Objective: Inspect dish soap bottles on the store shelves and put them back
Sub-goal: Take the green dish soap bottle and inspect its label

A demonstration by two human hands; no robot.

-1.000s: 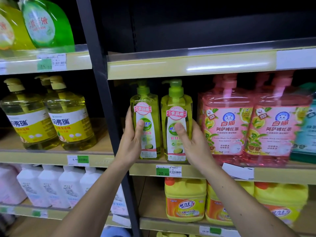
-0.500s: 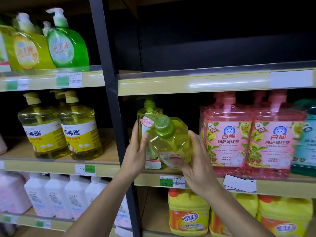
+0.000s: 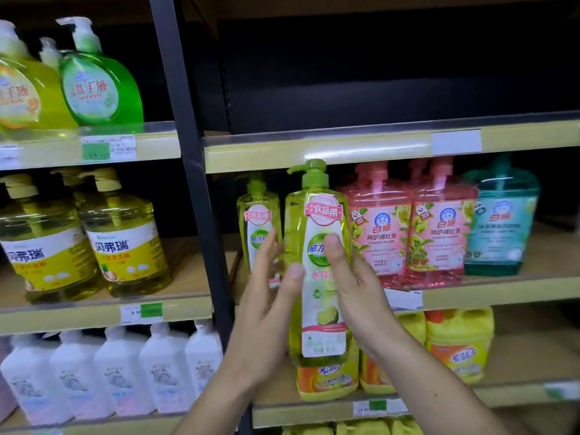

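Head view: at the centre of the frame a yellow-green soap bottle with a green pump stands upright in the air, in front of the middle shelf. The left hand holds its left side, thumb on the front. The right hand grips its right side, thumb pressed on the label. A second like bottle stands on the shelf just left. Pink bottles stand right
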